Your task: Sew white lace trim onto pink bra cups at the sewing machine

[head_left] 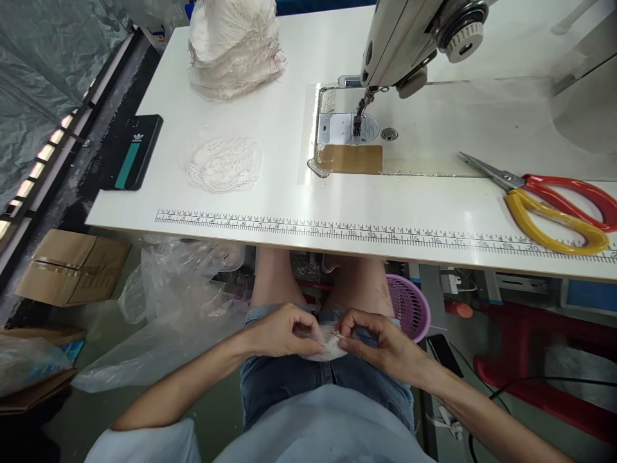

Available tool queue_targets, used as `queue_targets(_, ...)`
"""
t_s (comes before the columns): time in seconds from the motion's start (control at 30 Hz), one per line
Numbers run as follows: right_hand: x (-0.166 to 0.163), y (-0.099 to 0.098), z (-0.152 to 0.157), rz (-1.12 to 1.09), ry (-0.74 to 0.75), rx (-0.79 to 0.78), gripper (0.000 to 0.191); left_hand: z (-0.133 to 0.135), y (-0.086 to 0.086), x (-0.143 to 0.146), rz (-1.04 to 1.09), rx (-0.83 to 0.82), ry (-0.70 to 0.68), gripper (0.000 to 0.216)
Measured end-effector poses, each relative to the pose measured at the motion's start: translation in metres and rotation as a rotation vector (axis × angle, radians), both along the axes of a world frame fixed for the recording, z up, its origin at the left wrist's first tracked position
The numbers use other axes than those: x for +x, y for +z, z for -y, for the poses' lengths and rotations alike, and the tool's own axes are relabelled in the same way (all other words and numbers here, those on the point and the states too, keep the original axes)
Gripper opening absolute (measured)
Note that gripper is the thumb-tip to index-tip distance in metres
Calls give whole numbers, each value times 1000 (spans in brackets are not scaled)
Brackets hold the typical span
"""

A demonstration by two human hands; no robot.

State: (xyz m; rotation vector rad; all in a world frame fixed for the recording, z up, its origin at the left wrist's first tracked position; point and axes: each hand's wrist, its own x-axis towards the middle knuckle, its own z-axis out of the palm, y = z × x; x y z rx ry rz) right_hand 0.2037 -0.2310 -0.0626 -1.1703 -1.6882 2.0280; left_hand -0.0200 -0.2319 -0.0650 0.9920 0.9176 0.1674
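Both hands' grip, left hand (284,331) and right hand (373,339), pinches lace piece (328,347) between them.

— What's up at twelve o'clock?
— A glossy white rectangular worktable (289,83) with a printed ruler strip (385,233) along its near edge, catching bright overhead light.
— And at nine?
— Grey plastic sheeting (43,71) above flattened brown cardboard boxes (67,267).
— Three to four o'clock?
— A red plastic stool (544,360) on the dull grey-green floor (216,411).

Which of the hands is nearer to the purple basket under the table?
Right. The right hand sits in the lap just left of the purple basket, pinching the white lace piece; the left hand is farther left.
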Motion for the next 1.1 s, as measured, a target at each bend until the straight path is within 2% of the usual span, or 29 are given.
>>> queue_targets(0.27,-2,-2,4,-3,-79,50,17,-2,5,-1,-21,24,-8,23)
queue_targets(0.5,-5,3,3,58,-49,109,16,-1,4,5,-27,-38,27,34)
queue_targets(0.7,0,4,-1,26,36,31,23,-1,2,6,-42,-53,41,32)
queue_targets(0.87,3,-1,-1,95,118,-25,27,-1,3,4,-65,-65,43,30)
queue_targets(1.1,4,-7,-1,19,96,-107,31,2,-2,2,-76,-144,98,38)
